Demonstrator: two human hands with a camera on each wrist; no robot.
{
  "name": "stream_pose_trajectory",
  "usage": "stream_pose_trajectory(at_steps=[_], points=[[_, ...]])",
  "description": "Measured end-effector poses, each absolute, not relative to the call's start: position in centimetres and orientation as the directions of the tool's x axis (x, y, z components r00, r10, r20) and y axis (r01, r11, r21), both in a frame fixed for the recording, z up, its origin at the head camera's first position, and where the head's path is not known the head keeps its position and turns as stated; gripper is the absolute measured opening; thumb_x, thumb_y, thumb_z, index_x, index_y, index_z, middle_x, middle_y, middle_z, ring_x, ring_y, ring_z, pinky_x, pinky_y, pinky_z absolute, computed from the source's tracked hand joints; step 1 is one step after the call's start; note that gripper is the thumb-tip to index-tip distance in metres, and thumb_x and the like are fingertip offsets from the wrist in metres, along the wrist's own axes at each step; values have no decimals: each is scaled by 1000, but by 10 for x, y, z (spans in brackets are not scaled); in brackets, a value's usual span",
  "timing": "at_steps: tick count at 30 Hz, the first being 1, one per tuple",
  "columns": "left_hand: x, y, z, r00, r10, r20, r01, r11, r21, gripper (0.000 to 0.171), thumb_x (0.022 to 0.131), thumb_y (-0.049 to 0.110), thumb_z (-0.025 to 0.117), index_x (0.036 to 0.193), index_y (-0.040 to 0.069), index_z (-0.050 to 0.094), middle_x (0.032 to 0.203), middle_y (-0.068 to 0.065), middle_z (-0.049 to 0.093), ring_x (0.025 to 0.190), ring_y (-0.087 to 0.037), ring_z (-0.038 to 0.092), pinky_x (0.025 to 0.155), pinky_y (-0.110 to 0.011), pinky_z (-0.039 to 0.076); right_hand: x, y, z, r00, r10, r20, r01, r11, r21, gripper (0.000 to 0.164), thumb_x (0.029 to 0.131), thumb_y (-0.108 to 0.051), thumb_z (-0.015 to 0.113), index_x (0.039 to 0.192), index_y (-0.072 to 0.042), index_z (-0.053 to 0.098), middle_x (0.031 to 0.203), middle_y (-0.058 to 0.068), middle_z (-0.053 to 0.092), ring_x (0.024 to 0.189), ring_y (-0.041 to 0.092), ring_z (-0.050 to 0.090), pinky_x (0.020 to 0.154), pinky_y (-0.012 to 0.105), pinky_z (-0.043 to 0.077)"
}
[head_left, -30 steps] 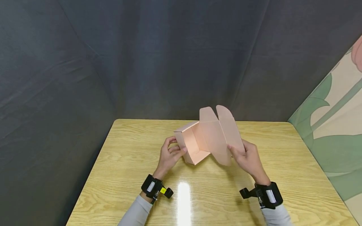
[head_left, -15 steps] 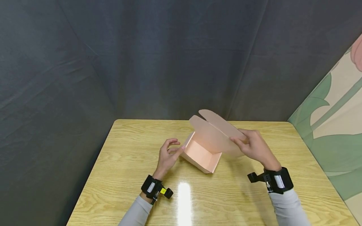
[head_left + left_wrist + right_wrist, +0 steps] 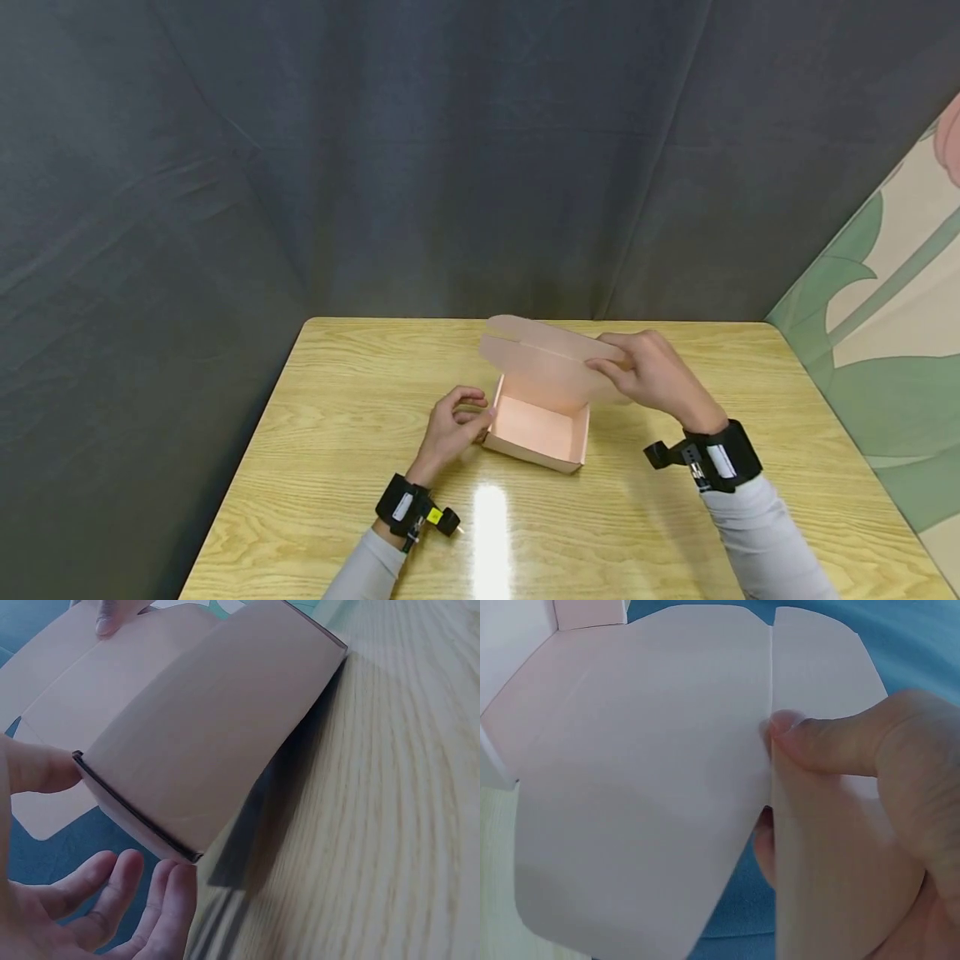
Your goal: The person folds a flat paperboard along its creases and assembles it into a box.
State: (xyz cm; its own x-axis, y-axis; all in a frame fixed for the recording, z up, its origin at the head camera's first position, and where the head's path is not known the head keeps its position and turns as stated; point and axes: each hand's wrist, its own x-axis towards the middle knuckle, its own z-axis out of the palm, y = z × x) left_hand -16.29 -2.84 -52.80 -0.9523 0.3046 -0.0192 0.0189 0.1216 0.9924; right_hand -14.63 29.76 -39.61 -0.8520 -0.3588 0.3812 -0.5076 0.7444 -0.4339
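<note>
A small pinkish cardboard box [image 3: 536, 427] with its lid raised is between my hands near the middle of the table. My left hand [image 3: 452, 429] holds its left end. In the left wrist view the thumb [image 3: 45, 769] is at the box's upper corner and the fingertips meet the lower corner. My right hand [image 3: 651, 375] pinches the lid [image 3: 543, 362] at its right part, near the crease of the front flap [image 3: 817, 664]. The thumb lies on the inner face; most of the fingers are hidden behind the cardboard. I see only bare cardboard inside the box.
The box is over a light wooden table [image 3: 337, 400], with a dark shadow under its edge in the left wrist view. Dark curtain [image 3: 480, 167] hangs behind and to the left. A floral-patterned cloth [image 3: 885, 358] borders the right side.
The box has turned and come lower, so its open top now faces up and its front wall faces me. My right hand has swung the lid towards the back.
</note>
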Motion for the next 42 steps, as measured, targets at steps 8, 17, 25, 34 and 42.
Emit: stream_pose_trajectory(at_steps=[8,17,25,34,42], points=[[-159,-28,-531,-945,327,-27,15,127,992,33,98,14,75,125,-4,68,119,-22,72,98,-28,76,81,-29,63,-149,291,-399,-847,-338,411,-511,731,-451,31,94,-15,84,77,-22,59,64,-17,33,51,-1,33,49,21,30],[-158,-30,-534,-932,359,-57,13,190,982,28,96,13,73,120,0,69,116,-18,71,95,-21,74,79,-29,63,-152,284,-399,-847,-341,409,-517,711,-477,21,93,-19,85,83,-23,68,64,-14,46,52,0,36,50,20,31],[-159,-33,-535,-914,390,-110,-15,240,971,28,96,18,74,119,2,69,117,-16,71,97,-22,73,78,-36,66,-149,285,-407,-893,-234,385,-422,733,-534,29,88,-27,91,109,-11,80,102,6,81,68,12,62,64,27,50],[-170,-43,-526,-923,385,-20,74,230,970,26,98,17,75,115,0,65,117,-20,70,98,-32,77,75,-39,66,-126,304,-441,-947,-3,320,-240,666,-706,72,86,-24,92,149,-9,60,139,19,69,108,30,72,89,42,59],[-193,-38,-508,-949,195,249,296,267,917,68,90,31,84,141,4,49,142,-20,54,129,-47,56,106,-62,53,-104,300,-481,-946,240,220,-125,357,-926,52,93,-9,84,137,4,59,114,-1,74,97,-2,70,82,15,59]])
